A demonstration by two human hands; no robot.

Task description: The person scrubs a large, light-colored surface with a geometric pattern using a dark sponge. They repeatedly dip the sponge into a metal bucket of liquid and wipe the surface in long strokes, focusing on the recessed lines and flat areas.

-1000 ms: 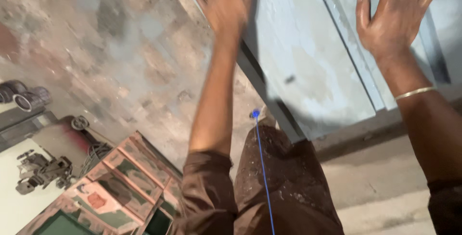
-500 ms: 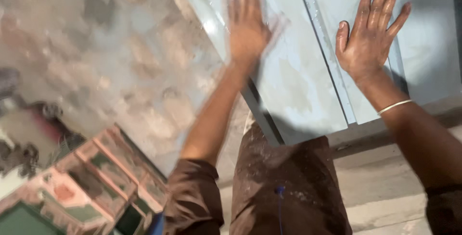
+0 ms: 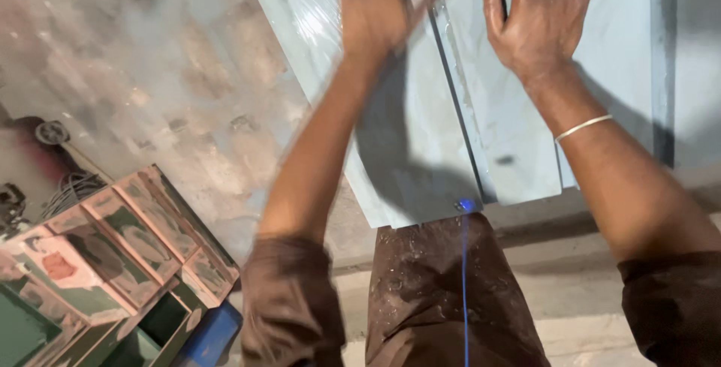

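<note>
— Panels (image 3: 420, 149): two pale grey-blue sheets, overlapped, stood against the mottled wall (image 3: 150, 74).
— Left hand (image 3: 375, 6) (blurred) and right hand (image 3: 541, 18) are pressed flat, fingers spread; nothing is gripped.

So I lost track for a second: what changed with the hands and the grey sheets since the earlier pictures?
Both hands came lower in view. The left hand and right hand now lie flat on the pale grey sheets, whose bottom edge shows above the knee. Nothing was gripped. The wrist bangle and the green crate stayed.
</note>
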